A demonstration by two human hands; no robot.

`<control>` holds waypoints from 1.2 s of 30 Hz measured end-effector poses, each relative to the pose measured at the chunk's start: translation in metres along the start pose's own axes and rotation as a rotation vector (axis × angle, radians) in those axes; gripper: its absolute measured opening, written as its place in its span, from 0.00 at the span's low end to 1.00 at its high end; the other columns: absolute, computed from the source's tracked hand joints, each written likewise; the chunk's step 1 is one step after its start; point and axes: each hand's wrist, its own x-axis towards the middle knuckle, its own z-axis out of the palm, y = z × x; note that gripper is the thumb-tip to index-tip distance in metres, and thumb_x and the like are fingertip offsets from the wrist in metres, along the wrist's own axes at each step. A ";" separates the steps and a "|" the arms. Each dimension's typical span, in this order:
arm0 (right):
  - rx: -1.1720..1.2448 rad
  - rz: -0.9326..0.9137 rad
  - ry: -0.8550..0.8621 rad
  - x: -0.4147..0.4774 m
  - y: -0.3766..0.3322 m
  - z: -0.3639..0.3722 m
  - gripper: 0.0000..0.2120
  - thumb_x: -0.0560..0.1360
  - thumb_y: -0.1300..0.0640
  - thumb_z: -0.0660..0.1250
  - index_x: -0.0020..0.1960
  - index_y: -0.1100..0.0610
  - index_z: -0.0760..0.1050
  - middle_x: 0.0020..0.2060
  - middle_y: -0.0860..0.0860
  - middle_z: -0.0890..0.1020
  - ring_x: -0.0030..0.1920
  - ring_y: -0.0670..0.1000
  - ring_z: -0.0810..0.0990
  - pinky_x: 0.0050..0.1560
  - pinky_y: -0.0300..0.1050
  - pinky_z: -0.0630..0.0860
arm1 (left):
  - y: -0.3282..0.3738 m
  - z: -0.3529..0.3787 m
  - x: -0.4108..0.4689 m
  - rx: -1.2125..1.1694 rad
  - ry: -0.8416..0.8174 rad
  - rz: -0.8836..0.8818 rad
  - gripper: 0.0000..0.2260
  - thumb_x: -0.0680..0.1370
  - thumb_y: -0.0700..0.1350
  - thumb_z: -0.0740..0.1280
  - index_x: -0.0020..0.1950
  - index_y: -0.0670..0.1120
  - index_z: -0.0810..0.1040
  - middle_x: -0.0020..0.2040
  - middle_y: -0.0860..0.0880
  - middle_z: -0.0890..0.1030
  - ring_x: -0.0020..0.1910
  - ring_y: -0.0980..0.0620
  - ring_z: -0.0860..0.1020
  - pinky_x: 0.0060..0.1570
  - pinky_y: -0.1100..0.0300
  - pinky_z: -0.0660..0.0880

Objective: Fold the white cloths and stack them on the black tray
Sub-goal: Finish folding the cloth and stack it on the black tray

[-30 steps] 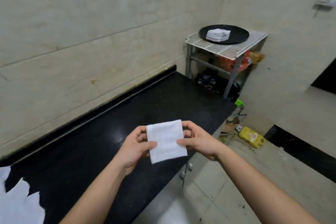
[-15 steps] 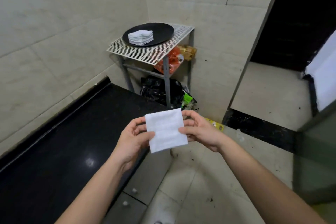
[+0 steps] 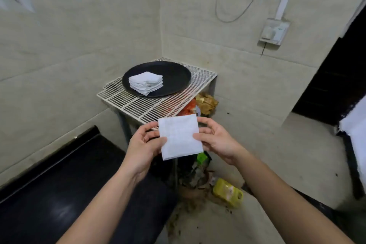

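Up close, the fingers (image 3: pixel 198 136) of both hands pinch a folded white cloth (image 3: pixel 180 138) by its side edges. The left hand (image 3: pixel 143 145) has its thumb on the front of the left edge with the other fingers curled behind, and the right hand (image 3: pixel 216 141) grips the right edge the same way. The cloth is a flat, roughly square piece, held in the air slightly tilted, in front of the near corner of a white wire rack (image 3: pixel 146 106). It touches neither the rack nor the tray.

On the rack sits the round black tray (image 3: pixel 176 73), and on its left part lies a neat stack of folded white cloths (image 3: pixel 146 83). Orange and brown packets show under the rack top, blurred. A black worktop (image 3: pixel 59 194) runs along the tiled wall at lower left, beneath the left forearm. On the floor near the right forearm lies a yellow packet (image 3: pixel 227 192) among scattered debris. A wall socket (image 3: pixel 274 31) with a looping cable sits high on the right wall, beside a dark doorway (image 3: pixel 336 85).
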 end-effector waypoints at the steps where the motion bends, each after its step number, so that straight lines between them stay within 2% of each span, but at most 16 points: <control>1: -0.001 0.000 -0.014 0.016 -0.010 -0.002 0.20 0.78 0.67 0.68 0.66 0.52 0.72 0.49 0.56 0.84 0.44 0.49 0.85 0.36 0.39 0.79 | 0.007 0.004 0.015 -0.001 0.010 -0.003 0.20 0.73 0.29 0.70 0.62 0.45 0.77 0.48 0.42 0.82 0.45 0.45 0.83 0.43 0.53 0.80; 6: -0.009 -0.077 0.015 0.114 -0.070 -0.022 0.19 0.78 0.68 0.67 0.65 0.53 0.74 0.50 0.59 0.82 0.46 0.51 0.85 0.39 0.44 0.82 | 0.056 0.022 0.108 0.013 0.088 0.073 0.21 0.73 0.30 0.71 0.62 0.46 0.75 0.44 0.46 0.81 0.38 0.53 0.82 0.40 0.58 0.79; 9: -0.075 -0.072 0.007 0.165 -0.082 -0.029 0.20 0.78 0.65 0.68 0.67 0.53 0.73 0.52 0.58 0.84 0.50 0.53 0.85 0.46 0.48 0.82 | 0.067 0.027 0.145 0.037 0.149 0.086 0.19 0.74 0.30 0.71 0.61 0.47 0.75 0.47 0.44 0.79 0.41 0.51 0.81 0.40 0.58 0.79; 11: -0.146 -0.056 -0.016 0.198 -0.083 -0.032 0.20 0.78 0.63 0.69 0.68 0.51 0.73 0.52 0.54 0.85 0.52 0.53 0.85 0.51 0.51 0.82 | 0.072 0.028 0.166 0.042 0.192 0.083 0.18 0.74 0.31 0.71 0.59 0.48 0.75 0.48 0.43 0.80 0.43 0.49 0.82 0.41 0.58 0.80; 14: -0.236 -0.026 -0.062 0.241 -0.091 -0.034 0.19 0.79 0.58 0.69 0.66 0.45 0.73 0.52 0.49 0.85 0.53 0.50 0.84 0.52 0.52 0.83 | 0.076 0.027 0.200 0.063 0.280 0.071 0.17 0.75 0.31 0.71 0.58 0.47 0.75 0.46 0.44 0.80 0.44 0.48 0.82 0.41 0.59 0.81; 17: -0.259 -0.008 -0.136 0.293 -0.101 -0.040 0.19 0.79 0.59 0.68 0.67 0.45 0.72 0.54 0.49 0.84 0.54 0.50 0.84 0.52 0.50 0.83 | 0.079 0.029 0.242 0.129 0.364 0.061 0.18 0.75 0.33 0.72 0.61 0.47 0.74 0.48 0.45 0.78 0.43 0.48 0.80 0.38 0.57 0.79; 19: -0.228 -0.001 -0.183 0.334 -0.113 -0.050 0.19 0.78 0.61 0.69 0.67 0.49 0.72 0.54 0.52 0.84 0.53 0.52 0.84 0.52 0.52 0.83 | 0.083 0.037 0.280 0.210 0.440 0.072 0.18 0.74 0.34 0.72 0.61 0.46 0.74 0.48 0.46 0.77 0.43 0.48 0.79 0.36 0.56 0.78; 22: -0.238 -0.025 -0.185 0.392 -0.128 -0.063 0.20 0.78 0.63 0.69 0.68 0.53 0.72 0.52 0.54 0.83 0.52 0.53 0.85 0.54 0.56 0.82 | 0.092 0.048 0.336 0.384 0.514 0.096 0.20 0.72 0.35 0.74 0.59 0.48 0.74 0.49 0.47 0.78 0.48 0.44 0.81 0.48 0.44 0.82; 24: -0.239 -0.028 -0.194 0.424 -0.135 -0.070 0.21 0.78 0.64 0.68 0.69 0.56 0.72 0.51 0.55 0.83 0.51 0.54 0.85 0.55 0.58 0.82 | 0.096 0.052 0.370 0.510 0.535 0.093 0.20 0.70 0.35 0.74 0.58 0.50 0.73 0.47 0.47 0.78 0.48 0.44 0.80 0.50 0.40 0.81; 26: -0.271 -0.002 -0.220 0.456 -0.136 -0.077 0.21 0.78 0.65 0.67 0.69 0.56 0.72 0.50 0.54 0.83 0.51 0.54 0.84 0.54 0.58 0.81 | 0.094 0.055 0.403 0.609 0.544 0.054 0.21 0.70 0.35 0.74 0.57 0.50 0.73 0.45 0.48 0.77 0.46 0.45 0.79 0.49 0.41 0.80; 28: -0.334 0.032 -0.245 0.481 -0.133 -0.081 0.21 0.78 0.64 0.67 0.69 0.56 0.72 0.52 0.54 0.83 0.51 0.53 0.84 0.52 0.54 0.82 | 0.091 0.057 0.427 0.720 0.539 -0.007 0.21 0.70 0.35 0.73 0.60 0.47 0.73 0.46 0.47 0.77 0.46 0.45 0.78 0.45 0.47 0.80; 30: -0.394 0.071 -0.278 0.501 -0.127 -0.083 0.22 0.77 0.64 0.67 0.70 0.56 0.71 0.54 0.54 0.82 0.52 0.53 0.83 0.49 0.51 0.82 | 0.086 0.058 0.446 0.909 0.526 -0.084 0.22 0.70 0.36 0.72 0.63 0.45 0.72 0.53 0.43 0.77 0.50 0.43 0.78 0.41 0.54 0.74; 32: -0.459 0.096 -0.304 0.514 -0.119 -0.082 0.22 0.77 0.64 0.67 0.70 0.57 0.72 0.54 0.55 0.83 0.52 0.53 0.83 0.46 0.48 0.82 | 0.083 0.059 0.456 1.103 0.494 -0.170 0.22 0.71 0.36 0.71 0.64 0.45 0.72 0.58 0.42 0.75 0.54 0.42 0.77 0.43 0.57 0.70; 34: -0.539 0.095 -0.319 0.521 -0.111 -0.080 0.22 0.76 0.63 0.68 0.70 0.57 0.72 0.55 0.55 0.83 0.53 0.53 0.82 0.48 0.47 0.82 | 0.080 0.061 0.461 1.233 0.437 -0.259 0.21 0.73 0.37 0.70 0.64 0.45 0.71 0.61 0.42 0.73 0.56 0.42 0.75 0.45 0.58 0.70; 36: -0.608 0.085 -0.331 0.529 -0.103 -0.080 0.23 0.75 0.62 0.69 0.69 0.56 0.73 0.55 0.54 0.83 0.53 0.54 0.82 0.53 0.50 0.82 | 0.076 0.064 0.468 1.313 0.408 -0.347 0.20 0.74 0.37 0.69 0.64 0.44 0.70 0.63 0.40 0.72 0.57 0.42 0.75 0.47 0.58 0.70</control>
